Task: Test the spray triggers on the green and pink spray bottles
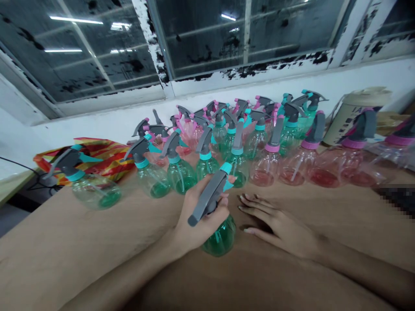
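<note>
My left hand is wrapped round the neck of a green spray bottle with a grey and teal trigger head, near the front of the table. The bottle leans a little, and my fingers hide its collar. My right hand lies on the tabletop to the right of that bottle, fingers stretched out and holding nothing. Behind both hands stand more spray bottles, such as a green one with a teal collar and a pink one with a pink collar.
The wooden table carries several rows of spray bottles along the wall. One green bottle stands apart at the left, by a red and yellow bag. A cream bag is at the back right. Windows rise behind.
</note>
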`<state>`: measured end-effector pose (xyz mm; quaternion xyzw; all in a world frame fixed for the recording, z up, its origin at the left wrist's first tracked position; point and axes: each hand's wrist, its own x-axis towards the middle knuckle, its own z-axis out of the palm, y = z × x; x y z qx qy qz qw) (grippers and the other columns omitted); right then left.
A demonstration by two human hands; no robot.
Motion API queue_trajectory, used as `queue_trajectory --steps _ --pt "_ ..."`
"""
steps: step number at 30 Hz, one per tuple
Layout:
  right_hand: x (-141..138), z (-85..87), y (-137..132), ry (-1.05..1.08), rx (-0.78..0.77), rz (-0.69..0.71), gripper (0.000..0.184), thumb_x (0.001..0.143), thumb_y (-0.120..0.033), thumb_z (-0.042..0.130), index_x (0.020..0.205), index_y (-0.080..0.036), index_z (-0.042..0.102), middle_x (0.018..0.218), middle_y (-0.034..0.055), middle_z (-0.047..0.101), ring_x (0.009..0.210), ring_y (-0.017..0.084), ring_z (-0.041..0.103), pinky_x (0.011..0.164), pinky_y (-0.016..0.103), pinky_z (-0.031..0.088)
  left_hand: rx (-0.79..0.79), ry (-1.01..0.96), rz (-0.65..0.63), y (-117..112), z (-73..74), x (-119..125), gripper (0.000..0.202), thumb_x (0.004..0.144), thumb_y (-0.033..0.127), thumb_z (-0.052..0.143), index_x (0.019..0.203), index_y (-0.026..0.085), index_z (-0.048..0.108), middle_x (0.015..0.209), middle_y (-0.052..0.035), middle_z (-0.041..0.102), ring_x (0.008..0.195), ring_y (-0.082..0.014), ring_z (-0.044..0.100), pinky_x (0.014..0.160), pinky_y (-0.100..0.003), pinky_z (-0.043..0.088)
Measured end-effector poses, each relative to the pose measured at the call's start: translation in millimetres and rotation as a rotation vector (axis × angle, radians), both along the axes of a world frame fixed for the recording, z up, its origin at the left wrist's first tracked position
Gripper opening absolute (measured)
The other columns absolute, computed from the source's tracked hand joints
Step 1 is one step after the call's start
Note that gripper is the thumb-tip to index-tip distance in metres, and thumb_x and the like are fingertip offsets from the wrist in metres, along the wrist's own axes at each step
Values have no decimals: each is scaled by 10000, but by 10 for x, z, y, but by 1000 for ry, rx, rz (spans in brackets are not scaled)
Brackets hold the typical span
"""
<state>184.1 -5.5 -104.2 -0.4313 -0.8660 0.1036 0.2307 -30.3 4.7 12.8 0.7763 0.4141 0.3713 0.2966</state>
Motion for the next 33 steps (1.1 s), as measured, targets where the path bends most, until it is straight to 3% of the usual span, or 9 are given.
queue_trajectory --steps 11,17,21,27,33 --pt "-2 34 -4 -45 -16 1 526 898 -465 460 1368 -234 416 1433 46 412 1335 232 332 1091 473 312 36 -7 -38 77 -73 -46 297 715 177 501 1002 231 553 751 -1 638 628 -157 613 617 -277 505" --pt "-8 31 -3 -77 -17 -7 530 902 -482 440 1363 -219 425 1437 46 406 1340 226 323 1097 466 303 -19 -7 -36 67 -6 -28 159 716 190 475 863 224 526 747 1 622 612 -148 601 580 -267 485" --pt "-4 19 -3 -26 -7 3 523 893 -456 476 1365 -238 421 1427 48 421 1330 235 342 1089 477 315 42 -2 -35 68 21 -16 103 714 207 482 799 224 538 707 -3 609 603 -159 578 578 -290 481" --pt "1 20 -5 -17 -4 8 527 892 -447 481 1371 -239 410 1423 52 425 1329 237 342 1085 486 318 -27 -18 -8 39 -14 -20 241 731 200 500 960 216 571 769 -17 642 670 -180 635 649 -317 520" --pt "4 3 -7 14 8 6 529 884 -441 498 1371 -256 408 1417 45 434 1326 240 346 1082 487 323 -5 -48 6 48 -65 -28 179 721 204 518 889 231 575 729 -4 643 629 -162 612 619 -297 522"
